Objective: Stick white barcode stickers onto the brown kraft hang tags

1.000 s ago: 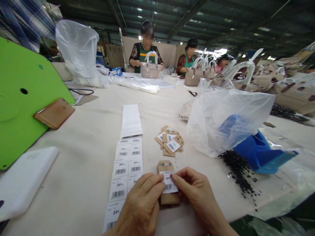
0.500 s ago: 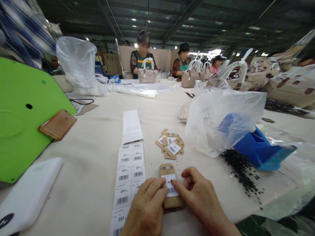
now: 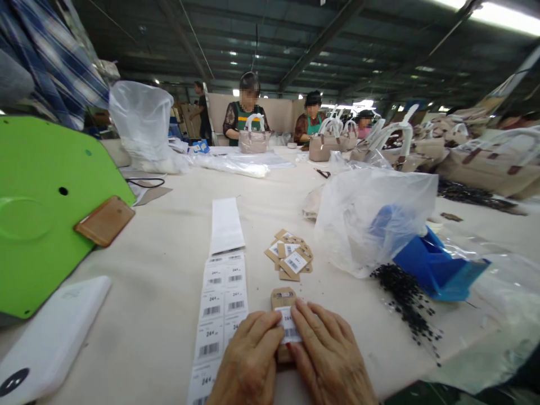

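A small stack of brown cardboard hang tags (image 3: 283, 294) lies on the table before me. On the top tag sits a white price sticker (image 3: 288, 325) with a barcode. My left hand (image 3: 252, 355) grips the stack along its left side, fingertips at the sticker's edge. My right hand (image 3: 329, 350) closes over the right side, its fingers pressed onto the sticker and its thumb at the lower edge. Left of the hands runs a sheet of price stickers (image 3: 211, 310), its far end a folded white pile (image 3: 226, 226). Beyond the stack lies a loose heap of stickered tags (image 3: 295, 261).
At left are a green panel (image 3: 37, 253), a phone (image 3: 105, 221) and a white device (image 3: 59, 332). To the right lie a plastic bag (image 3: 350, 225), a blue box (image 3: 447, 270) and black tag strings (image 3: 405, 304). Beige handbags (image 3: 324, 147) and people stand farther back.
My right hand has moved from the sticker's right edge to lie across it, fingers extended. My left hand stays at the left side of the stack. The view has tilted up slightly.
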`<action>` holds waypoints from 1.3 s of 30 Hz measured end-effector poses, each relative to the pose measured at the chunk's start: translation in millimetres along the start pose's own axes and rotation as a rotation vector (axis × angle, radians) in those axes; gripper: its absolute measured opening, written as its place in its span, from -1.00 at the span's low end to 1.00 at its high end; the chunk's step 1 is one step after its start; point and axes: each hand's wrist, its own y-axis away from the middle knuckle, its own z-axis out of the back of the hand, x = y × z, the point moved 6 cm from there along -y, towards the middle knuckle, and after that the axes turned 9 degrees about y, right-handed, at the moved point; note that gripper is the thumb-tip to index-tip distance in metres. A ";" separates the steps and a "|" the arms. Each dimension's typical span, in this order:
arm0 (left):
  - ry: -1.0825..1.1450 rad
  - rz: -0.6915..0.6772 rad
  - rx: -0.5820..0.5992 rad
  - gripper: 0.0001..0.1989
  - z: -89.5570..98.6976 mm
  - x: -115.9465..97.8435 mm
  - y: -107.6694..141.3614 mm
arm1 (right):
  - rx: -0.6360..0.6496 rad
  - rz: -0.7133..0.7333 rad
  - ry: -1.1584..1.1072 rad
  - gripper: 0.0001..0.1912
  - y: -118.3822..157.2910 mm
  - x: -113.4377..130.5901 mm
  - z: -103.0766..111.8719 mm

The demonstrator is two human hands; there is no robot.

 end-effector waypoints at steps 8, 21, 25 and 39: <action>0.041 0.071 0.006 -0.67 1.0 2.4 1.0 | 0.222 -0.628 -0.557 -0.71 -2.2 -34.1 -20.8; 0.017 0.109 -0.013 -0.66 1.0 3.8 1.0 | 0.453 -1.087 -1.075 -0.75 -32.1 -45.4 -69.5; 0.014 0.129 -0.076 -0.66 3.0 4.8 1.5 | 0.476 -1.161 -1.200 -0.72 -31.9 -45.9 -67.0; -0.052 0.110 -0.071 -0.65 2.2 4.5 3.0 | 0.506 -1.254 -1.364 -0.71 -28.7 -47.8 -64.6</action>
